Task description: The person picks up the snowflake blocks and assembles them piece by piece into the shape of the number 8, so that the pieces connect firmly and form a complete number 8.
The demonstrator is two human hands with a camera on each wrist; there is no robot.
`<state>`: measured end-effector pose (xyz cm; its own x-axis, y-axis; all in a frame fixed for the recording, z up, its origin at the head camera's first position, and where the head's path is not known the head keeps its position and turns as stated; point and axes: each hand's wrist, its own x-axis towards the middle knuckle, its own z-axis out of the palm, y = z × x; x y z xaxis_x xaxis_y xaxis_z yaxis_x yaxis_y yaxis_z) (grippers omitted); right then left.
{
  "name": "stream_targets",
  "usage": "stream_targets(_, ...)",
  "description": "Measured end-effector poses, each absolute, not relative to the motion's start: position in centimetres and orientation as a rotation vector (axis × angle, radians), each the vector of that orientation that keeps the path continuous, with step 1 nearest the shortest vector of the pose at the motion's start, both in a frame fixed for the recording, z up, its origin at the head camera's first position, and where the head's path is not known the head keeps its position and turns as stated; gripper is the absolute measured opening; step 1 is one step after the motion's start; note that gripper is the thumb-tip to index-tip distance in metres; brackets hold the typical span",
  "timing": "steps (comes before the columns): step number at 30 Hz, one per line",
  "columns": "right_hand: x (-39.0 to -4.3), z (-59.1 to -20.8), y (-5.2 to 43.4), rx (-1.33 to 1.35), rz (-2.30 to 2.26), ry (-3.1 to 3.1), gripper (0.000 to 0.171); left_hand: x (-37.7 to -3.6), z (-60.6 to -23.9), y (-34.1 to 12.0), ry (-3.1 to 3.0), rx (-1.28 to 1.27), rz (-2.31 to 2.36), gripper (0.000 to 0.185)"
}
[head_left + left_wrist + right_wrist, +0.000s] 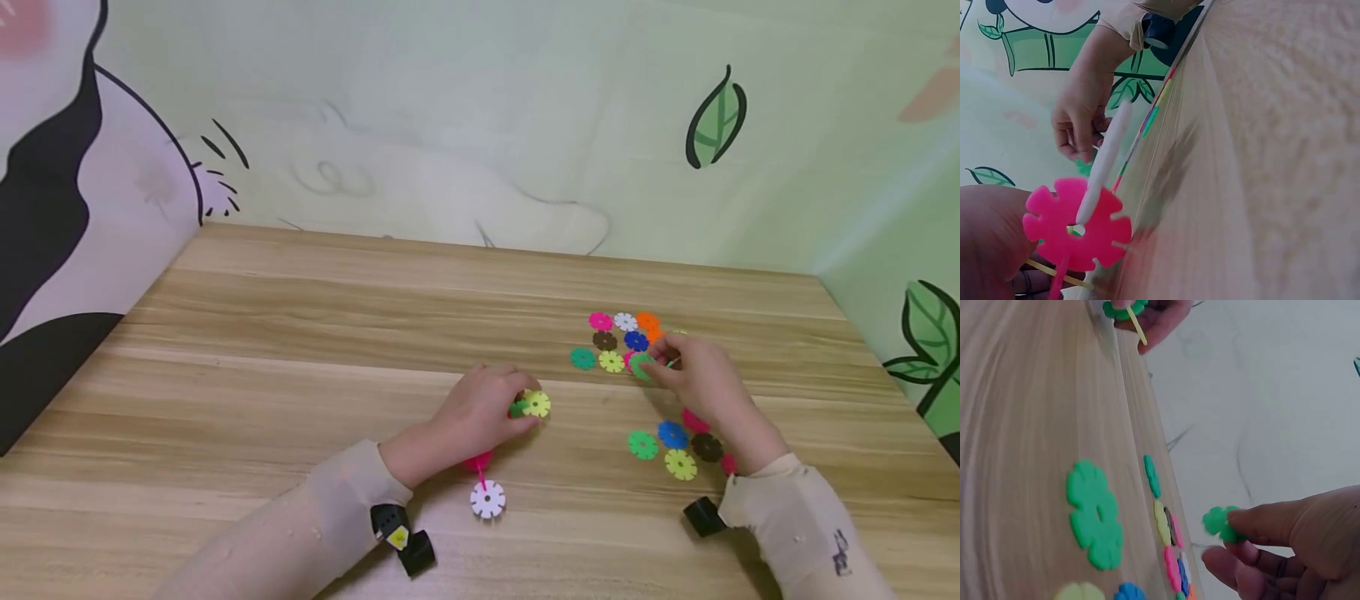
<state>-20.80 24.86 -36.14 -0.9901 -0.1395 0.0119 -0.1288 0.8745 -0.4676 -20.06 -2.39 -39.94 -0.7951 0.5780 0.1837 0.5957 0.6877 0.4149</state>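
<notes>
My left hand grips a chain of notched plastic discs. A yellow disc and a green one stick out at its fingertips. Below the palm hang a pink disc and a white disc, joined to the same chain. My right hand pinches a green disc between thumb and fingers, held up above the far group of discs. In the right wrist view that disc is apart from the table. Part of the left-hand chain is hidden by the palm.
A far group of loose discs, including a teal one and a brown one, lies on the wooden table. Nearer, another group holds a green disc and a blue one. A wall rises behind the table.
</notes>
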Motion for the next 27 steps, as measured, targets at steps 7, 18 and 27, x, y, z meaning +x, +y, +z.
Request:
stream_targets(7, -19.4, -36.5, 21.4, -0.426, -0.813, 2.977, 0.011, -20.1, -39.9, -2.4, -2.847, -0.985, -0.763, 0.035)
stream_targets(18, -17.8, -38.4, 17.6, -0.873, -0.657, 3.132, 0.015, -20.0, -39.9, -2.5, -2.865, -0.932, -0.731, 0.038)
stream_targets(27, -17.5, -38.9, 16.7, -0.889, -0.544, 3.143, 0.01, -19.9, -39.9, -2.5, -2.852, -0.941, -0.706, 0.035)
